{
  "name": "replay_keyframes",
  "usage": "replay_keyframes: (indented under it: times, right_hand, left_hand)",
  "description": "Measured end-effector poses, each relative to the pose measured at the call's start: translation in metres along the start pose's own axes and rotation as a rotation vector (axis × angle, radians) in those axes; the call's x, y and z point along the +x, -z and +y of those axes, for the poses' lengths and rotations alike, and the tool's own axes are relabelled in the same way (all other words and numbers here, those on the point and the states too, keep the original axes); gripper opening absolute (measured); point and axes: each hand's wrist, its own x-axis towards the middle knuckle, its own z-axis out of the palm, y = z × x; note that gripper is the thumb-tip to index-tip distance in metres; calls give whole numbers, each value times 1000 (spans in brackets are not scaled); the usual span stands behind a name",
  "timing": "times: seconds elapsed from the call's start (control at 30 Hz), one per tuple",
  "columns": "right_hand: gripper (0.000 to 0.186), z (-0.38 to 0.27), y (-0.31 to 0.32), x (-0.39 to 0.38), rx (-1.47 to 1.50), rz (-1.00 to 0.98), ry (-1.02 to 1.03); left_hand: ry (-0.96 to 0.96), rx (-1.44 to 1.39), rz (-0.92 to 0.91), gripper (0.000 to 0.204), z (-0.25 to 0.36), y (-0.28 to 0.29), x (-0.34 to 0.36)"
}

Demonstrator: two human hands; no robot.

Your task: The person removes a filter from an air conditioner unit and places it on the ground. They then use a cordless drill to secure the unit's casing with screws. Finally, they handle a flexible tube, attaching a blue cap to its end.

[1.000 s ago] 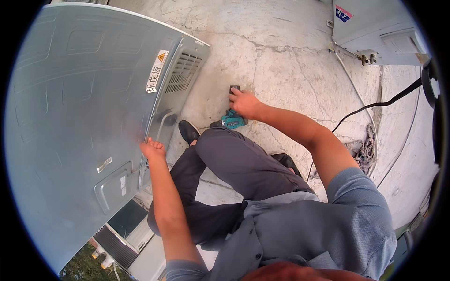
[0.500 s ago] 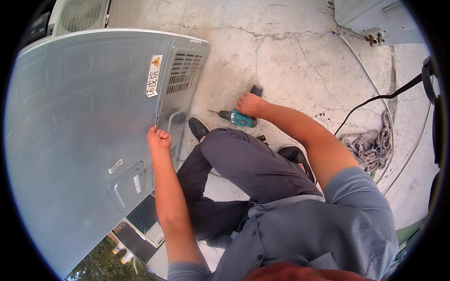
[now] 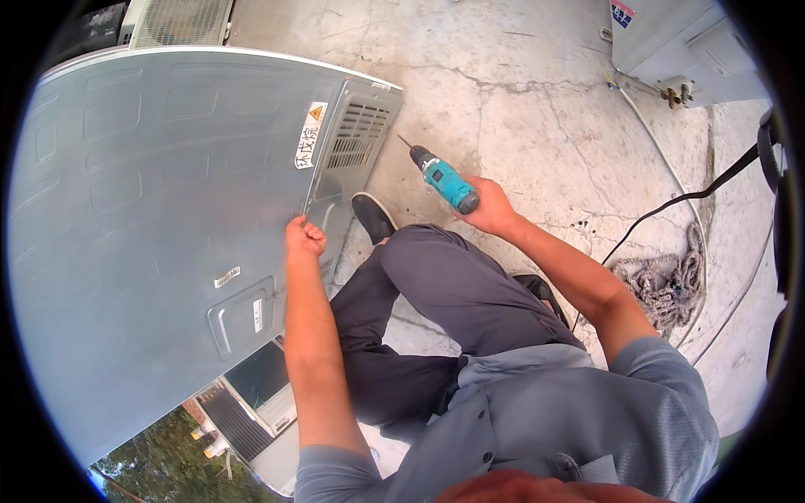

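My right hand (image 3: 490, 206) is wrapped round the handle of a teal and black cordless drill (image 3: 447, 179), raised above the concrete. Its thin bit points up and left, toward the vented panel (image 3: 359, 134) at the lower end of a big grey refrigerator (image 3: 168, 218), whose back faces me. My left hand (image 3: 307, 237) is a closed fist beside the seam of that panel. Whatever the curled fingers may hold is hidden.
Cracked concrete floor (image 3: 520, 117) lies beyond my knees and shoes. A coiled rope (image 3: 662, 285), a thin hose (image 3: 650, 138) and a black strap (image 3: 704, 191) are at the right. A white appliance with valves (image 3: 679, 50) stands far right. An air-conditioner unit (image 3: 180, 23) is far left.
My right hand has lifted the drill off the floor and turned it so the bit points toward the vented panel. The left fist stays by the panel seam.
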Motion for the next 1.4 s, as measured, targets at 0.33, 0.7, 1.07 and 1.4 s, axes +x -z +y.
replay_keyframes:
  times: [0.33,0.7,1.07,1.4]
  right_hand:
    - [28,-22,-23,18,314,112,-36]
    - [13,-51,-17,1,520,80,-98]
    - [16,-55,-14,-20,510,28,-132]
    - [10,-56,-9,-19,551,28,-148]
  left_hand:
    - [-132,-71,-57,21,-34,-21,-10]
    - [-11,-177,-674,28,-127,-103,-31]
    - [-29,-264,-721,27,-136,-114,-50]
    - [-23,-308,-901,49,-114,-117,-65]
